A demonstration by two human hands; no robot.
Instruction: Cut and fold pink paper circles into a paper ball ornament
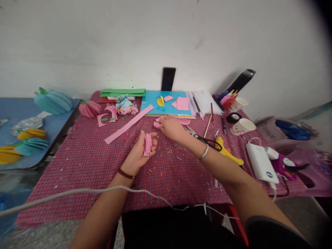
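Observation:
My left hand (140,150) is closed around a small stack of folded pink paper pieces (147,144), held above the checked tablecloth. Just beyond it, my right hand (172,128) has its fingers bent down onto a pink paper piece (156,125); the fingertips are partly hidden. More pink paper (184,121) lies behind that hand. To the left of both hands, a long pink paper strip (129,124) lies diagonally. Black-handled scissors (207,140) rest by my right forearm, partly covered by it.
Paper scraps litter the red checked tablecloth (88,166). Finished paper pumpkins (53,101) are on the blue table at left. A yellow glue gun (229,154), paper cups (243,127) and a white power bank (261,162) stand right. A white cable (103,189) crosses in front.

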